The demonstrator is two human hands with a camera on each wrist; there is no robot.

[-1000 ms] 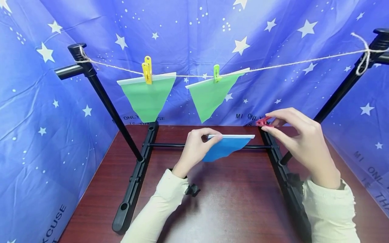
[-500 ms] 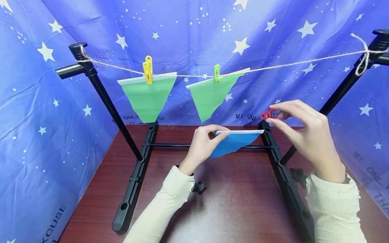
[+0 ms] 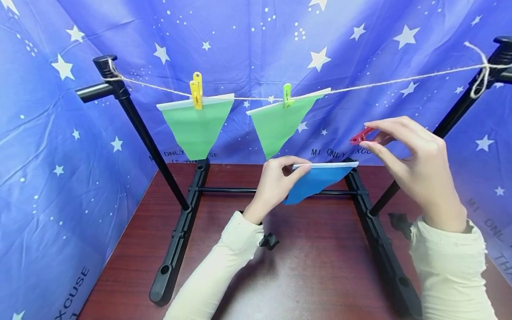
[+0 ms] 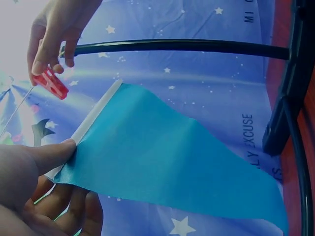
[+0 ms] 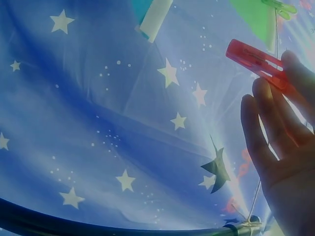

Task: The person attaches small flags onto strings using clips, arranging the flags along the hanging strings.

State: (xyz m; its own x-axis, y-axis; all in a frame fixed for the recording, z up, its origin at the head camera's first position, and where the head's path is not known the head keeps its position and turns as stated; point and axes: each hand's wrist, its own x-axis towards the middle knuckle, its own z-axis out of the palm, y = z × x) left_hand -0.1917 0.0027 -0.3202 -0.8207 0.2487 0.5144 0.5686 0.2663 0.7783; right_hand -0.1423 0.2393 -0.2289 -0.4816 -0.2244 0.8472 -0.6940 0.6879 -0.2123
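My left hand (image 3: 276, 182) pinches the white-edged top corner of a blue pennant flag (image 3: 320, 180) between thumb and fingers; the cloth hangs down, seen broadly in the left wrist view (image 4: 167, 152). My right hand (image 3: 420, 164) holds a red clothespin (image 3: 361, 135) by its handle end, above and to the right of the flag and apart from it. In the right wrist view the red clothespin (image 5: 256, 63) points away from the fingertips. Both hands are below the string (image 3: 400, 80). Two green flags (image 3: 200, 129) hang on it, one under a yellow clothespin (image 3: 196, 93), one under a green clothespin (image 3: 287, 95).
A black frame with two upright posts (image 3: 144, 133) carries the string, knotted at each end. Its feet (image 3: 176, 253) stand on a dark red wooden table (image 3: 312, 266), joined by a thin crossbar (image 3: 228, 190). A blue star-printed curtain (image 3: 248, 40) surrounds the table.
Both hands have risen and shifted to the right, the left carrying the blue flag and the right carrying the red clothespin. The hanging green flags have stayed in place.
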